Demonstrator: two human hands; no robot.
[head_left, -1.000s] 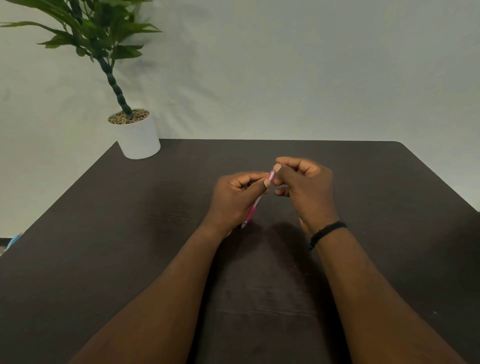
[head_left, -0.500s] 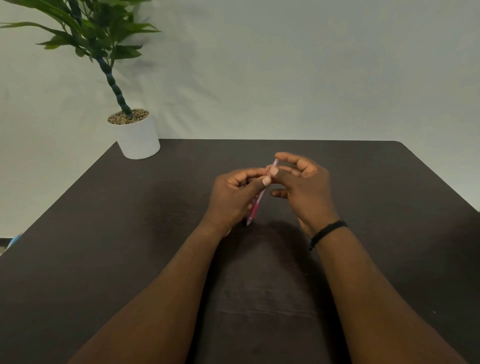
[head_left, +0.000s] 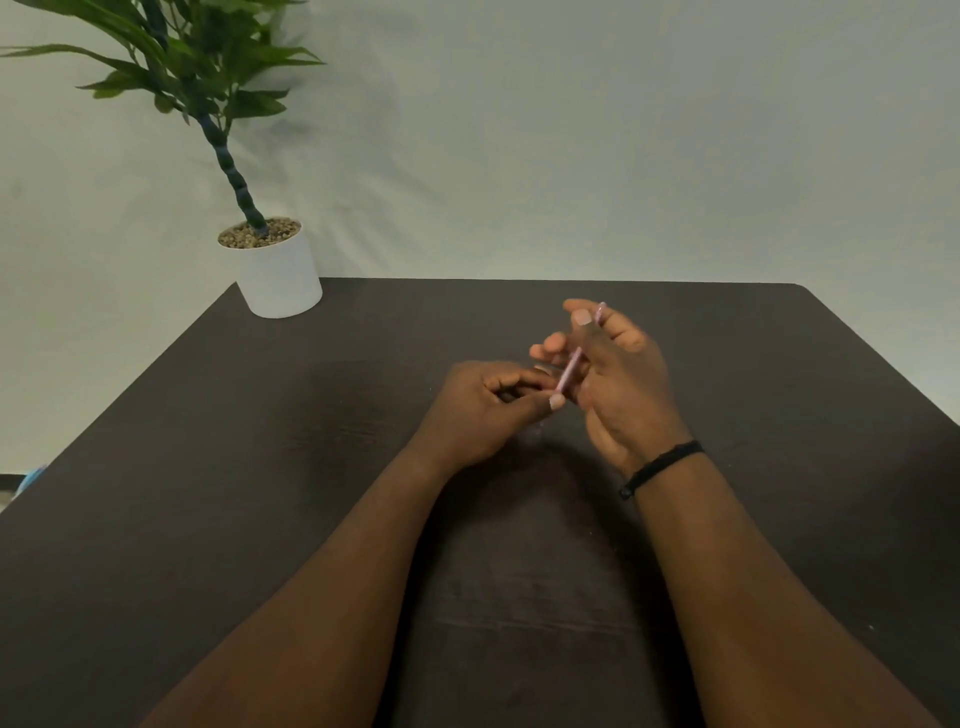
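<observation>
Fingers of left hand (head_left: 483, 413) and right hand (head_left: 623, 379) pinch pink pen (head_left: 571, 366), well inside table (head_left: 249, 467) edges.

The pen (head_left: 571, 370) is pink, the table (head_left: 311, 467) dark brown, the pot (head_left: 283, 280) white, the wristband (head_left: 665, 462) black.

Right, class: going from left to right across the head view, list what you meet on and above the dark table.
White cylindrical pot with a green leafy plant → left hand → slim pink plastic pen → black wristband. The right hand overlaps the pen, so it is left out.
</observation>
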